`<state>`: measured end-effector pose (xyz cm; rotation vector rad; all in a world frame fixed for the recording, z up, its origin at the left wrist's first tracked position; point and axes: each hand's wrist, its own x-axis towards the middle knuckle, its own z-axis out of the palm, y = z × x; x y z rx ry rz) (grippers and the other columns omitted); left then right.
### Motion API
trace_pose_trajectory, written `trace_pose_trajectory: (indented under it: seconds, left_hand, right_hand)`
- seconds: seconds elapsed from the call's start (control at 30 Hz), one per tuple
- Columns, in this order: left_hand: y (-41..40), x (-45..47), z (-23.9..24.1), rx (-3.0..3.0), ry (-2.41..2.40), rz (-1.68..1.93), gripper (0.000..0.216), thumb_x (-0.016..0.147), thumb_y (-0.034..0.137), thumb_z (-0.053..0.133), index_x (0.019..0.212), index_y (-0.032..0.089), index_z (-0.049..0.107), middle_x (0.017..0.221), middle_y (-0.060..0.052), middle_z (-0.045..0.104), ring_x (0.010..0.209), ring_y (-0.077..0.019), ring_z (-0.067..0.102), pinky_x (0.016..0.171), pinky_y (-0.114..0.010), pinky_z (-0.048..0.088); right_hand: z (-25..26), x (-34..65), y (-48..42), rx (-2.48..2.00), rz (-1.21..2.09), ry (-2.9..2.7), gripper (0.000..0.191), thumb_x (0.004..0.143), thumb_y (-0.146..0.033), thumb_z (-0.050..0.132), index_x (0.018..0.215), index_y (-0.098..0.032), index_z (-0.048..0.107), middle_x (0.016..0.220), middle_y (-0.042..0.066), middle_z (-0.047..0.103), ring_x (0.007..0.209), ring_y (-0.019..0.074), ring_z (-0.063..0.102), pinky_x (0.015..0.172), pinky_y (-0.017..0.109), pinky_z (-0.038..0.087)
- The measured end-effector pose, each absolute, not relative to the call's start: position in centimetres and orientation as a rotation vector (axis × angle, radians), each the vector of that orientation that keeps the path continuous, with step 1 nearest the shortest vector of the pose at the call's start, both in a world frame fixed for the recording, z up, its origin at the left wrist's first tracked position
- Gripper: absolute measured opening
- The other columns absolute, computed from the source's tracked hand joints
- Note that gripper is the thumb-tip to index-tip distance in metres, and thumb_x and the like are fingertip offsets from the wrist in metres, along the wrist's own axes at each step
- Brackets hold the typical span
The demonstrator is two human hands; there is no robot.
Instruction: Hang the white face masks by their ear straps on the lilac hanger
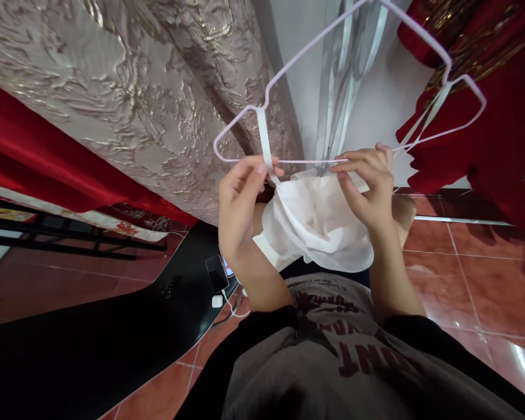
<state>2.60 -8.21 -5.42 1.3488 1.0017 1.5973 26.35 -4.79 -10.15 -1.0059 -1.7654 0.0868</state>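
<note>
A pale pink clothes hanger [314, 44] hangs in front of me, with white straps looped over both its notched ends. My left hand [240, 204] pinches the left strap [263, 132] just under the hanger's bottom bar. Below the bar, the white garment [317, 216] droops in loose folds over my lap. My right hand [370, 181] is beside the garment's right side, its thumb and fingers apart and its fingertips at the bottom bar. Thin right straps [426, 116] run down from the hanger behind that hand, where their lower ends are hidden.
A shiny embossed beige fabric [157, 99] hangs close on the left, and red garments [485, 134] hang on the right. At left, a black glossy bench or table [114, 338] carries a phone [217, 274] with a white cable. Red tiles [464, 280] cover the floor.
</note>
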Motion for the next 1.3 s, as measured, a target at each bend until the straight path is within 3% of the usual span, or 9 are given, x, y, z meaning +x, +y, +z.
trace_pose_trajectory:
  seconds: [0.17,0.3,0.47,0.63,0.73,0.87,0.97,1.1,1.3]
  left_hand:
    - [-8.0,2.0,-2.6,1.261,0.651,1.62,0.04,0.099,0.058,0.065,0.118,0.026,0.082,0.133,-0.005,0.075,0.129,-0.0258,0.066,0.098,-0.033,0.057]
    - [-6.6,0.8,-3.9,1.061,0.722,2.136,0.028,0.105,0.035,0.052,0.113,0.031,0.078,0.148,0.007,0.067,0.15,-0.0176,0.05,0.106,-0.029,0.054]
    - [-5.4,1.0,-7.3,0.872,1.032,2.104,0.012,0.094,0.025,0.071,0.103,0.027,0.078,0.123,-0.002,0.08,0.123,-0.0256,0.069,0.069,-0.03,0.053]
    - [-5.3,4.0,-7.3,0.989,0.867,1.865,0.017,0.105,0.028,0.061,0.098,0.026,0.076,0.103,-0.007,0.08,0.103,-0.024,0.073,0.057,-0.031,0.044]
    - [-5.1,5.2,-7.1,1.05,0.799,1.913,0.017,0.106,0.029,0.062,0.092,0.027,0.071,0.09,-0.005,0.074,0.09,-0.0206,0.072,0.054,-0.03,0.042]
    - [-4.5,5.4,-7.6,1.098,0.79,1.948,0.017,0.102,0.038,0.069,0.09,0.027,0.067,0.087,-0.005,0.071,0.085,-0.0214,0.071,0.056,-0.03,0.046]
    - [-4.1,5.7,-8.0,1.096,0.908,1.956,0.021,0.103,0.042,0.065,0.089,0.026,0.064,0.085,-0.004,0.071,0.08,-0.0192,0.07,0.061,-0.03,0.051]
    - [-3.9,6.0,-8.1,1.097,1.005,1.947,0.02,0.105,0.035,0.061,0.087,0.026,0.064,0.084,-0.003,0.071,0.073,-0.0167,0.067,0.065,-0.029,0.053]
    - [-3.8,6.1,-8.2,1.077,0.922,1.931,0.02,0.103,0.027,0.061,0.083,0.025,0.064,0.081,-0.002,0.072,0.064,-0.0147,0.059,0.064,-0.029,0.051]
  right_hand:
    - [-10.3,26.3,-4.8,-0.969,0.066,-1.791,0.015,0.099,-0.029,0.061,0.096,-0.033,0.075,0.114,-0.003,0.077,0.111,0.0209,0.069,0.125,0.063,0.035]
    - [-10.4,26.8,-4.6,-0.991,0.053,-1.802,0.015,0.098,-0.029,0.06,0.095,-0.033,0.075,0.113,-0.002,0.077,0.112,0.0213,0.069,0.123,0.061,0.039]
    - [-10.7,25.7,-4.5,-0.938,0.065,-1.859,0.014,0.099,-0.028,0.06,0.099,-0.033,0.073,0.127,-0.002,0.075,0.121,0.0224,0.068,0.125,0.062,0.037]
    - [-10.4,24.0,-5.6,-0.892,0.08,-1.883,0.014,0.099,-0.027,0.061,0.104,-0.033,0.072,0.139,-0.001,0.071,0.133,0.025,0.064,0.126,0.062,0.038]
    - [-10.9,25.1,-5.6,-0.882,0.008,-1.618,0.019,0.101,-0.031,0.059,0.116,-0.034,0.07,0.136,0.005,0.068,0.135,0.027,0.062,0.117,0.057,0.051]
    - [-11.6,29.0,-3.9,-1.012,-0.007,-1.171,0.041,0.098,-0.035,0.057,0.139,-0.031,0.06,0.139,0.014,0.064,0.094,0.0221,0.07,0.079,0.044,0.061]
    - [-10.0,31.3,-3.2,-1.054,0.268,-1.154,0.029,0.087,-0.025,0.062,0.112,-0.023,0.077,0.101,0.01,0.077,0.054,0.0098,0.048,0.052,0.032,0.043]
    - [-5.7,31.2,-3.7,-1.07,0.498,-1.243,0.022,0.071,-0.01,0.063,0.08,-0.019,0.08,0.07,0.003,0.073,0.046,0.0059,0.041,0.044,0.027,0.026]
    - [-3.1,30.6,-1.1,-0.714,0.316,-1.211,0.029,0.075,-0.003,0.07,0.09,-0.021,0.086,0.08,0.002,0.081,0.045,0.0031,0.046,0.042,0.022,0.033]
